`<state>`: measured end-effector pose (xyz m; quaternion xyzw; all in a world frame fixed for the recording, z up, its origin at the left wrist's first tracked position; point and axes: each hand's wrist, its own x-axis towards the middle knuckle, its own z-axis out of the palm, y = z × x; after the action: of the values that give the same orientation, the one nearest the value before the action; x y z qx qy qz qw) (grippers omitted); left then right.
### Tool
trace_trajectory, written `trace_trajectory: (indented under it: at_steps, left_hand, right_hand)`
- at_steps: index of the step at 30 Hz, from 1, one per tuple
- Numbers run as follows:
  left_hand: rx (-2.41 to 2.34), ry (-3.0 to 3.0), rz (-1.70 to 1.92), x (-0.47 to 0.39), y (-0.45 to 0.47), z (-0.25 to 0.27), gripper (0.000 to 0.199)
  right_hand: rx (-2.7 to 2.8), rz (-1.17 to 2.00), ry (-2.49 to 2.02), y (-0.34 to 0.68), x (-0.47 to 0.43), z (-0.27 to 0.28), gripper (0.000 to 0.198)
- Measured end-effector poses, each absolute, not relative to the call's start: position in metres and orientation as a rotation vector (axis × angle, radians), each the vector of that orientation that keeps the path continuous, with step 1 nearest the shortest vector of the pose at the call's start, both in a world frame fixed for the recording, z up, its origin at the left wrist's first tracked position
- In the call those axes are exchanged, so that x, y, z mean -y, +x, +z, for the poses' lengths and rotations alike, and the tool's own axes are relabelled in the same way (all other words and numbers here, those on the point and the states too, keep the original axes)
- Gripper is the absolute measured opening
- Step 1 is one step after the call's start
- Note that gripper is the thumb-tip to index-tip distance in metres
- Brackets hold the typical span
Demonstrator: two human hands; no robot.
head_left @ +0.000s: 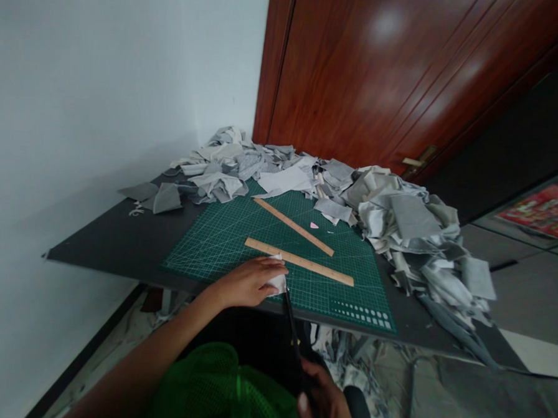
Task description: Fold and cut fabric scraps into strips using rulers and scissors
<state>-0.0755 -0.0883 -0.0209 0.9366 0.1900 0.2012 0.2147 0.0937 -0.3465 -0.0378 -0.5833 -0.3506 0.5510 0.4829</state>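
Note:
My left hand [249,282] grips a small pale fabric piece [279,284] at the near edge of the green cutting mat [226,231], fingers over it and thumb at its near side. Part of the piece is hidden under the fingers. In my right hand [327,399], below the table edge, are dark scissors [293,328] held by the handles. Their tips point up and meet the right edge of the piece; whether the blades are apart I cannot tell. Just beyond my left fingers lies a wooden ruler [304,264].
A second wooden ruler [294,227] lies farther back at a slant, near a pink chalk piece [314,226]. Grey fabric scraps [225,162] line the back of the dark table [113,238]. A taller fabric heap [413,222] covers its right side. More scraps litter the floor.

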Motion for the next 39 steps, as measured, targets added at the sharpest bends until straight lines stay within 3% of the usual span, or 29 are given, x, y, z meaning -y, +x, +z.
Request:
trace_trajectory:
  at_steps: [18,28,31,39]
  left_hand:
    - [-0.602,2.495,0.523,0.091,-0.077,-0.027,0.073]
    - [-0.595,2.516,0.538,0.092,-0.076,-0.023,0.074]
    - [-0.598,2.525,0.551,0.092,-0.076,-0.024,0.069]
    - [-0.649,2.646,0.738,0.088,-0.072,-0.026,0.033]
  right_hand:
    - [0.626,1.42,-1.432,0.087,0.332,-0.033,0.075]
    - [0.576,1.388,-1.434,0.082,0.334,-0.038,0.083]
    - [0.57,1.376,-1.457,0.081,0.335,-0.043,0.083]
    - [0.574,1.343,-1.499,0.086,0.342,-0.049,0.084]
